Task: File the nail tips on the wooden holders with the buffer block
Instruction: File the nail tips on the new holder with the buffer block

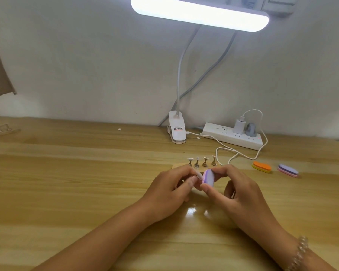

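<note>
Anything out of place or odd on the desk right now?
Minor only: two small white bits lie loose on the table near the lamp clip, possibly stray nail tips; too small to tell. The white cable loops close behind the wooden holder.

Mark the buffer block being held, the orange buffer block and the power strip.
held buffer block [209, 177]: head view, its purple face.
orange buffer block [262, 166]: head view, its orange top.
power strip [216, 132]: head view, bare left part of its top.
</note>
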